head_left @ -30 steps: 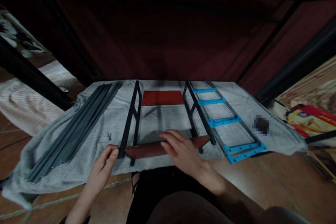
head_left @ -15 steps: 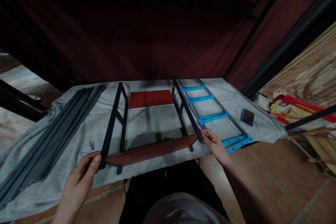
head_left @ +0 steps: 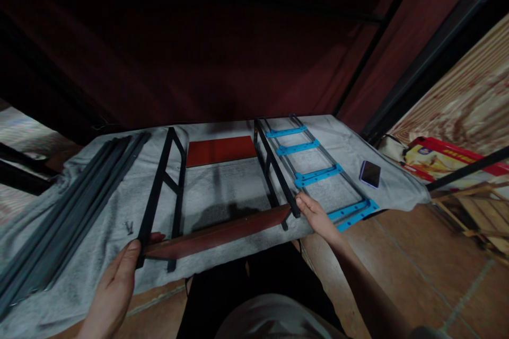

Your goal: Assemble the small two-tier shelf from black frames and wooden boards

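My left hand [head_left: 113, 283] is closed around the near end of the left black metal side frame [head_left: 156, 198], its fingertips showing on the inner side. At the near end of the right black side frame [head_left: 281, 172], my right hand [head_left: 315, 215] grips the bar, thumb on top; its other fingers are mostly hidden. A reddish-brown board [head_left: 225, 234] spans the near ends of both frames, standing tilted on its edge. Farther back, an orange-red board [head_left: 221, 151] lies between the frames.
Several grey tubes [head_left: 79, 206] lie left on the grey cloth [head_left: 234, 188], near a few small screws [head_left: 129, 228]. To the right are a rack with blue crosspieces [head_left: 318, 175] and a phone [head_left: 370, 174]. A red and yellow box [head_left: 441, 156] stands beyond the table.
My left hand has wrapped farther around the left frame, its fingertips now inside. The frames and boards appear slightly farther left as the view shifts. My right hand still grips the right frame.
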Tool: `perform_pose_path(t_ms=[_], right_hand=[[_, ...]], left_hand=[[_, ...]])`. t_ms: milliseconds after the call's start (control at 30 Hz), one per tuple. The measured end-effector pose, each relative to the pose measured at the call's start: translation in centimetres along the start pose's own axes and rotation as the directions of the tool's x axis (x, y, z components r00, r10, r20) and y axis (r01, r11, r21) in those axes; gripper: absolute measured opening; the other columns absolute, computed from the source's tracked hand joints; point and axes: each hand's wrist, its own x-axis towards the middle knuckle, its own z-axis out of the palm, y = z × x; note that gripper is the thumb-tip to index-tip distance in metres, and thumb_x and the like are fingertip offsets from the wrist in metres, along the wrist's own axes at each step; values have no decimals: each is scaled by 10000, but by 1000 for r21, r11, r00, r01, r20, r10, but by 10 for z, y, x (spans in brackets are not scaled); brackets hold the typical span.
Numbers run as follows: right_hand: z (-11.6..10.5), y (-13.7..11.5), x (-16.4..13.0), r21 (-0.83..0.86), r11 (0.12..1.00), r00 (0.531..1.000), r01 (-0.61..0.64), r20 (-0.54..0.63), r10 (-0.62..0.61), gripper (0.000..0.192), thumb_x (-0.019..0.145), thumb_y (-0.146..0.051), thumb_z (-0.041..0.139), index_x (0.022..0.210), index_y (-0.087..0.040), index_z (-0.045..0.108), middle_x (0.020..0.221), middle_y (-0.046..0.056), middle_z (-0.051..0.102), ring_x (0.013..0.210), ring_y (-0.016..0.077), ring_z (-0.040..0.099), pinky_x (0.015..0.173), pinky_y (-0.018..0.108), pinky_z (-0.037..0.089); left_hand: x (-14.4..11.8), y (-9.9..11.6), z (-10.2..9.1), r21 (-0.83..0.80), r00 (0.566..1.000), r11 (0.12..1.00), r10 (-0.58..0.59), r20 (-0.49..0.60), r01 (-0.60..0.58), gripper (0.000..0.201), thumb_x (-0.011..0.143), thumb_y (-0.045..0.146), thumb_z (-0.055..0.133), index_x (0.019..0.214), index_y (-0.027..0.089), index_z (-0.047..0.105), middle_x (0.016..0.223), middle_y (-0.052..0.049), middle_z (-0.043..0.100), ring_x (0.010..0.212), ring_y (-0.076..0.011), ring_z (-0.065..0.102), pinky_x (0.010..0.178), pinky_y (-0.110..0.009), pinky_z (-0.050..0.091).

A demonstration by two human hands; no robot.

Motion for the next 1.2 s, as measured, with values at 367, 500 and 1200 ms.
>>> perform_pose_path(t_ms=[367, 500, 1200], right_hand=[[9, 2, 0, 193, 972, 991, -133, -3, 136, 540, 939, -716, 437, 682, -242, 444, 641, -35, 416, 621, 149, 412, 603, 294, 351], [12, 4, 0, 185, 970, 987, -160, 5, 162, 574, 934, -737, 423, 649, -239, 456, 603, -31, 429, 597, 151, 419, 610, 306, 356], [20, -8, -4, 106, 977, 974, -183, -119, 195, 540, 955, -714, 375, 674, -256, 426, 627, -17, 433, 607, 173, 425, 595, 316, 374]], left_hand=[[-1, 6, -1, -155, 984, 973, -159, 81, 170, 549, 839, 657, 449, 987, 202, 720, 1194, -87, 747, 1314, -309, 575, 1241, -445, 294], [0, 2, -1, -163, 991, 979, -106, 85, 118, 558, 837, 674, 466, 977, 201, 725, 1196, -95, 747, 1272, -315, 604, 1216, -456, 337], [-6, 15, 1, -100, 996, 991, -84, 9, 85, 493, 922, 555, 410, 1012, 201, 740, 1112, -66, 776, 1201, -290, 656, 1144, -438, 442]])
